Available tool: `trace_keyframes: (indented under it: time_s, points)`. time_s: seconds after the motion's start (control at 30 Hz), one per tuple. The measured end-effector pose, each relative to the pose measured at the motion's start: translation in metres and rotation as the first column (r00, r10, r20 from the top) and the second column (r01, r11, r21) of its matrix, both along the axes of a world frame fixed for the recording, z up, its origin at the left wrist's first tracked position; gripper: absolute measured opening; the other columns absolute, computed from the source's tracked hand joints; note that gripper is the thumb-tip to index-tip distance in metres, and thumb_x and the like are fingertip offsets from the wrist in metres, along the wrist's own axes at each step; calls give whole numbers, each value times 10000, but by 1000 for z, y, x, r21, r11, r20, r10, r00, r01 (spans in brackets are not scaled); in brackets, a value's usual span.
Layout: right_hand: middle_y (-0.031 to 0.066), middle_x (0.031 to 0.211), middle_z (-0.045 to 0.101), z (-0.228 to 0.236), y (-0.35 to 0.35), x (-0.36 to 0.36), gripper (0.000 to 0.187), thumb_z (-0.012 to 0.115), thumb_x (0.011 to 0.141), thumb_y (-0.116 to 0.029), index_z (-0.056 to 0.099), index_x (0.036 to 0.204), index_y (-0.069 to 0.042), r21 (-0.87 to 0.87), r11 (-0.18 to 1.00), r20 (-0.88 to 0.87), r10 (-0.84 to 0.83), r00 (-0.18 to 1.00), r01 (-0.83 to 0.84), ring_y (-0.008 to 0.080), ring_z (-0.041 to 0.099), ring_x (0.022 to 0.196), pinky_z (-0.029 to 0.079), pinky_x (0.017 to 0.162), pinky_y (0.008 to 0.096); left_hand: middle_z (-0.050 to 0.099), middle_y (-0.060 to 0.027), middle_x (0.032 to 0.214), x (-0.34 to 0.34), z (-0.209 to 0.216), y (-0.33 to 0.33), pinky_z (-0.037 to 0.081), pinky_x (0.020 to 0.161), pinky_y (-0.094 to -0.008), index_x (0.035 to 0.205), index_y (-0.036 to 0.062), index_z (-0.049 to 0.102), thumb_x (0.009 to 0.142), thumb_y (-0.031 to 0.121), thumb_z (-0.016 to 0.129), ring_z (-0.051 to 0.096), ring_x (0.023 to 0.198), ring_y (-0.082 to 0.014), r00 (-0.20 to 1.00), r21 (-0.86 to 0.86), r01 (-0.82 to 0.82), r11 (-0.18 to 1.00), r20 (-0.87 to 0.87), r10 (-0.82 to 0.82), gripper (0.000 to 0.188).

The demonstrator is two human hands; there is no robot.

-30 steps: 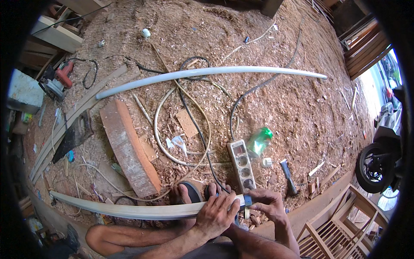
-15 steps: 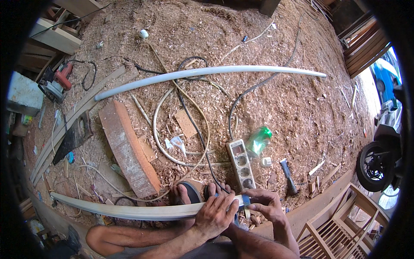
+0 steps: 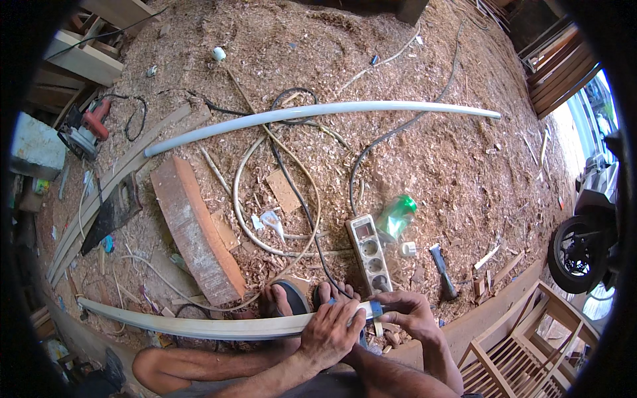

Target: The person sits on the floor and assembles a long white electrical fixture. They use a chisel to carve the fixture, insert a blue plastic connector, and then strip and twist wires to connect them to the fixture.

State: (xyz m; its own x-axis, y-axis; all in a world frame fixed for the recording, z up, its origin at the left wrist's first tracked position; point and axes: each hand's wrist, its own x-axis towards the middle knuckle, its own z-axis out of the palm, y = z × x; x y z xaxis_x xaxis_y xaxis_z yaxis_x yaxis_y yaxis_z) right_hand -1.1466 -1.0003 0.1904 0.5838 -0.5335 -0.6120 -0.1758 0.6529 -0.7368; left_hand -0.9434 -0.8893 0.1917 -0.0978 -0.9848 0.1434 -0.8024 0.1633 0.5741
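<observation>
A long pale strip (image 3: 199, 325), looking like several thin layers laid together, lies across my lap from left to right. My left hand (image 3: 332, 331) is closed over it near its right end, fingers pressed on top. My right hand (image 3: 408, 315) pinches the tip, where blue tape (image 3: 376, 309) wraps the strip. Its thumb and fingers touch the tape, and part of it is hidden behind them. Just beyond my right hand stands a white power strip (image 3: 368, 249) with round sockets, a dark cord running from its far end.
A white pipe (image 3: 318, 111) lies across the wood shavings. Nearby are a thick wooden block (image 3: 199, 232), a handsaw (image 3: 109, 215), a red power saw (image 3: 93, 126), a green plastic bottle (image 3: 398, 215) and a chisel-like tool (image 3: 443, 270). A slatted wooden frame (image 3: 531, 338) stands at right.
My hands stay at the strip's right end; the fingers of my right hand have shifted slightly on the blue tape. Outside at the right, the bright blue shape has gone from the opening.
</observation>
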Motion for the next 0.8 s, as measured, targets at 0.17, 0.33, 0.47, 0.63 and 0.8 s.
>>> trace_keyframes:
  time_s: [0.17,0.33,0.47,0.63,0.8]
  points:
    - [146,1258,682,2,-2,0,439,768,825,61,651,1248,55,-13,999,-25,42,999,-42,198,657,1137,551,983,335,612,-150,1205,-1,-2,2,502,859,-389,1129,25,624,852,135,659,625,1089,-290,1000,1,-12,1000,-12,12,300]
    - [145,1263,677,2,4,2,446,772,823,54,653,1253,48,-50,999,11,-19,1000,19,198,644,1156,524,1014,338,606,-143,1186,-1,1,0,503,855,-394,1132,26,622,852,132,659,624,1085,-293,1000,1,-24,1000,-3,24,302]
    - [138,1264,673,2,6,2,448,772,830,39,651,1261,40,-100,995,11,6,1000,-5,195,635,1167,513,1024,338,644,-143,1102,-1,3,-2,521,774,-427,1063,27,626,832,81,682,666,956,-301,997,-60,-55,997,-47,53,243]
    - [137,1281,664,3,3,1,429,763,847,26,647,1259,43,-56,998,22,24,999,-23,193,629,1176,515,1019,340,643,-139,1105,-1,1,-2,520,769,-429,1063,23,626,840,78,680,665,944,-299,997,-62,-54,997,-63,50,236]
    - [128,1299,655,0,0,0,407,755,859,21,649,1252,38,-6,999,40,34,999,-34,194,628,1178,518,1016,340,611,-138,1167,-1,-1,1,504,857,-399,1132,31,639,859,139,634,619,1106,-288,1000,10,-17,1000,-13,17,293]
